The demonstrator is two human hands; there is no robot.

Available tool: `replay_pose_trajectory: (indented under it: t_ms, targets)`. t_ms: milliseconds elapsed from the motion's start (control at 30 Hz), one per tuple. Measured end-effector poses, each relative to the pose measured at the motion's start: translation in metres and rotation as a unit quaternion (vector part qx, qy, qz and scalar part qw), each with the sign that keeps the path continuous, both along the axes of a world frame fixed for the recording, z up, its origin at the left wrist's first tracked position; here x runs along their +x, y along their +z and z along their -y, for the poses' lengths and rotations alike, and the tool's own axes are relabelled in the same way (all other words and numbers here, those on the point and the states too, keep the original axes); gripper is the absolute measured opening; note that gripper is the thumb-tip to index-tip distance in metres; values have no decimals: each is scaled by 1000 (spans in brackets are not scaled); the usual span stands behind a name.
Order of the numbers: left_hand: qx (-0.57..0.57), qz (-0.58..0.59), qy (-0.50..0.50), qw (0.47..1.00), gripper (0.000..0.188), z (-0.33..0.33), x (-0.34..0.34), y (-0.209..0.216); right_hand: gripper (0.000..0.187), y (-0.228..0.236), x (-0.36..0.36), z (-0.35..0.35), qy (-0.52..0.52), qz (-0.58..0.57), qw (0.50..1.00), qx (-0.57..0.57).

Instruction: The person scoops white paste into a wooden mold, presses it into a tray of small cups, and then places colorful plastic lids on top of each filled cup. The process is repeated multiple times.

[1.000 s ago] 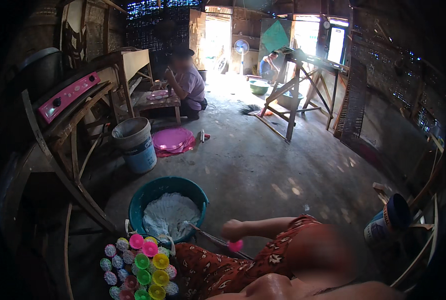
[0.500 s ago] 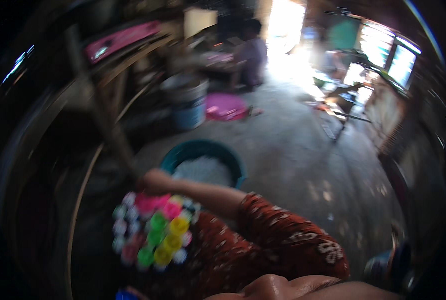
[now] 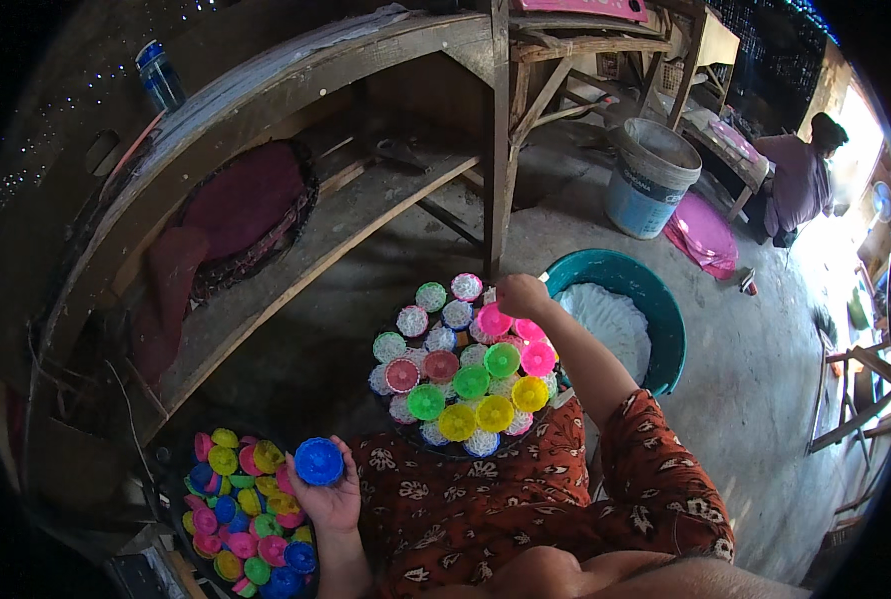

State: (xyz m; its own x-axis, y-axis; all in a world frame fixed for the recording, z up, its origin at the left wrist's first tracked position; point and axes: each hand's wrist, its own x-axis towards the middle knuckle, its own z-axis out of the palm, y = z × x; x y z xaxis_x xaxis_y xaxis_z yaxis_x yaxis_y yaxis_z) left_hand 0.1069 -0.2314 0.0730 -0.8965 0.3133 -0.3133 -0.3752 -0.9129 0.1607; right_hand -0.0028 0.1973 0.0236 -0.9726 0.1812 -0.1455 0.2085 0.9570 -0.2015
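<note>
1. A dim room with a grey concrete floor [image 3: 735, 359] is shown, lit from the right by a bright opening; the left side is taken up by a long wooden bench [image 3: 325, 62], with a dark pink cushion-like thing [image 3: 246, 200] set beneath it.
2. A blue cup [image 3: 318, 462] is held in the left hand [image 3: 335, 501], its fingers closed around the side. The cup is round, glossy and deep blue, with its broad face turned upward and a raised centre faintly seen; it is kept just beside a heap of loose cups [image 3: 256, 547] in pink, yellow, green and blue, tumbled at various angles.
3. The right hand [image 3: 522, 298] is placed well apart from the left, above the far edge of a packed cluster. Its fingers are curled downward near the pink cups [image 3: 538, 357]; whether anything is gripped cannot be told.
4. In the cluster, green cups [image 3: 471, 381], yellow cups [image 3: 494, 412] and dull red cups [image 3: 402, 375] are seen with fluted rims and small central knobs. Among them, white-faced pieces [image 3: 430, 297] are edged in colour, their surfaces finely textured.
5. A teal basin [image 3: 673, 334] is stood beyond the right forearm, partly filled with white material [image 3: 610, 324].
</note>
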Motion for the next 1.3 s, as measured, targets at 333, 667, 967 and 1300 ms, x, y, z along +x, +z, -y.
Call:
replay_pose_trajectory:
  t_ms: [333, 667, 967, 1300]
  targets:
    - [-1, 17, -26, 1000, 49, -5, -5, 1, 27, -20, 4, -9, -18, 44, 999, -3]
    - [-134, -56, -87, 986, 45, -103, -49, -6, 65, 95, 32, 103, 401, -235, 833, -302]
    - [-135, -98, -152, 974, 41, -147, -71, 14, 55, 128, 27, 115, 412, -204, 855, -241]
    - [-725, -333, -92, 596, 69, -124, -78, -13, 62, 81, 7, 79, 290, -95, 918, -253]
